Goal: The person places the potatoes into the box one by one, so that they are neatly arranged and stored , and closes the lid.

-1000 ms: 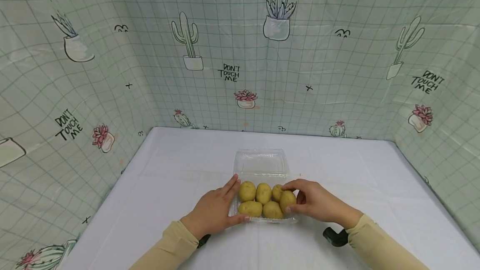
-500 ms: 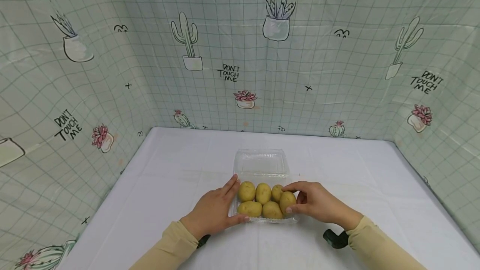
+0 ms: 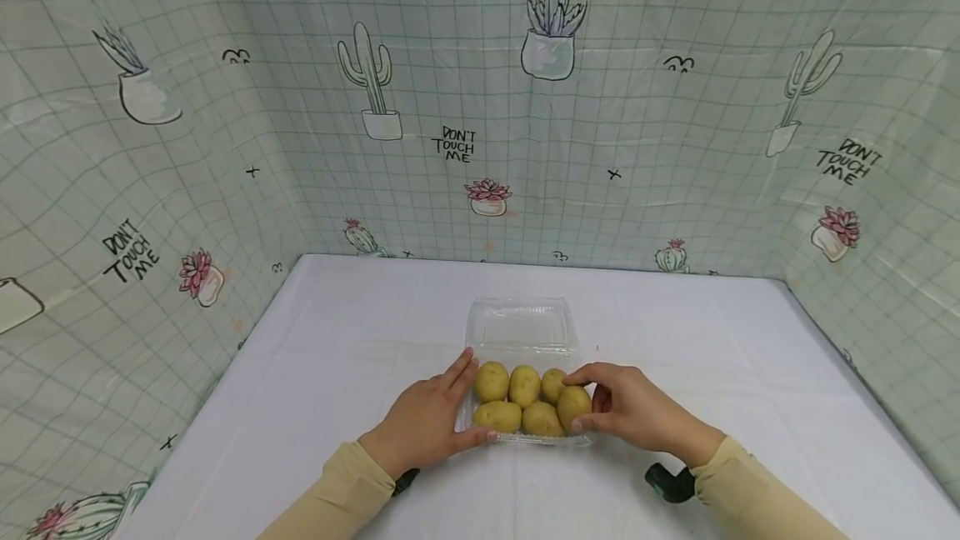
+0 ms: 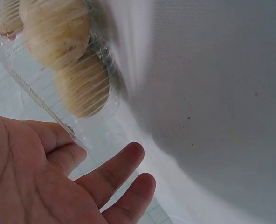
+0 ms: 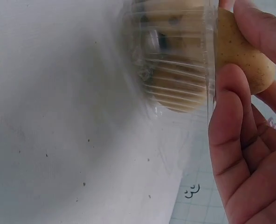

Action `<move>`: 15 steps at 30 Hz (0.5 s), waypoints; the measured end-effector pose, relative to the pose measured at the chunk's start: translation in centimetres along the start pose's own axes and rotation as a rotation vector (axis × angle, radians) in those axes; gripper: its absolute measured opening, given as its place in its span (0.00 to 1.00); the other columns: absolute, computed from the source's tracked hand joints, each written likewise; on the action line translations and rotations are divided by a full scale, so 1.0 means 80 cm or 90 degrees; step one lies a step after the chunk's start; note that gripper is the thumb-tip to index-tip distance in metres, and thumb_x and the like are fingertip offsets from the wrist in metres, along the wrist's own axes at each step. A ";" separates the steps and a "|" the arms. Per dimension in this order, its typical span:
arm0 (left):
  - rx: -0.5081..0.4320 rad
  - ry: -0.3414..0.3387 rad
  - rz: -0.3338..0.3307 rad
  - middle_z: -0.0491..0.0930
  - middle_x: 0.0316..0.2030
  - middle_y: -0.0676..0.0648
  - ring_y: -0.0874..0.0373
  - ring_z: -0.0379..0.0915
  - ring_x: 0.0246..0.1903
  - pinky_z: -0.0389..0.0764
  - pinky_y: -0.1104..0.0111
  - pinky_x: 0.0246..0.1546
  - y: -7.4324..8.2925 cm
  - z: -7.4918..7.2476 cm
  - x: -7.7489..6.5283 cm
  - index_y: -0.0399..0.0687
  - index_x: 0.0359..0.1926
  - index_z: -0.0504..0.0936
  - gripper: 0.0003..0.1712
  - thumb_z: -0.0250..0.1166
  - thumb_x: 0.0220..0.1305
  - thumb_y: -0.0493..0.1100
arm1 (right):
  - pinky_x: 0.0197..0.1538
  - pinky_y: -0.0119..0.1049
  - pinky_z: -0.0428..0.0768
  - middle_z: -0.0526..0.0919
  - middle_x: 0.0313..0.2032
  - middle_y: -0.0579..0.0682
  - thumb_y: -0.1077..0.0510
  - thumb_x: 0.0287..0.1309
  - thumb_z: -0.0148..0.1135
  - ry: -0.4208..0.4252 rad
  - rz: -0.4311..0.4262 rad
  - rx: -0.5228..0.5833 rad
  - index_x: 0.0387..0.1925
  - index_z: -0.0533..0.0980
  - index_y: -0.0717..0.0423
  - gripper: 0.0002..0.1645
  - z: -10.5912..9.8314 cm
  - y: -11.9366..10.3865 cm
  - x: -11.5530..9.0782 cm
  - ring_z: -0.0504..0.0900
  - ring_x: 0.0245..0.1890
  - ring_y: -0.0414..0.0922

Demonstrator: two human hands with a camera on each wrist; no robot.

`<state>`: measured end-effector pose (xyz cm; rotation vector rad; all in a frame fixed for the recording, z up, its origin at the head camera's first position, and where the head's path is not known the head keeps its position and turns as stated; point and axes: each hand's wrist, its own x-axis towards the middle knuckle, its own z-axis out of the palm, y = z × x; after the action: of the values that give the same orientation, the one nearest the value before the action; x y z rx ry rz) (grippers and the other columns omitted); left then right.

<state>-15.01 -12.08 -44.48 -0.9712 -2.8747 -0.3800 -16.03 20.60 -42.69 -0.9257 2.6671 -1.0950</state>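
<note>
A clear plastic clamshell box (image 3: 536, 440) stands on the table with its lid (image 3: 522, 325) laid back behind it. Several yellow potatoes (image 3: 524, 386) fill the base in two rows. My left hand (image 3: 427, 427) rests along the box's left side, thumb at the front corner and fingertips toward the back. In the left wrist view, some of its fingers (image 4: 65, 156) touch the rim and two stretch out free. My right hand (image 3: 637, 407) pinches the rightmost potato (image 3: 575, 408) between thumb and fingers. That potato (image 5: 245, 51) sticks up past the rim in the right wrist view.
A white cloth covers the table (image 3: 360, 315). Grid-patterned curtains (image 3: 420, 190) with cactus prints close in the back and both sides. A dark device (image 3: 670, 483) sits by the right wrist, and another dark piece (image 3: 405, 480) shows under the left wrist.
The head view has shifted slightly. Both hands keep their places on the box and the potato, and the potatoes lie as before.
</note>
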 end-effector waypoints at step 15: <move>0.000 0.008 0.000 0.55 0.74 0.38 0.44 0.75 0.58 0.78 0.55 0.52 -0.001 0.002 0.000 0.34 0.74 0.61 0.55 0.54 0.64 0.75 | 0.33 0.31 0.78 0.78 0.40 0.39 0.46 0.53 0.75 -0.031 -0.022 -0.051 0.54 0.81 0.57 0.30 -0.001 0.000 0.008 0.75 0.30 0.34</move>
<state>-15.07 -12.09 -44.64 -0.9651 -2.8640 -0.3857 -16.54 20.29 -42.53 -1.0027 2.6825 -0.9666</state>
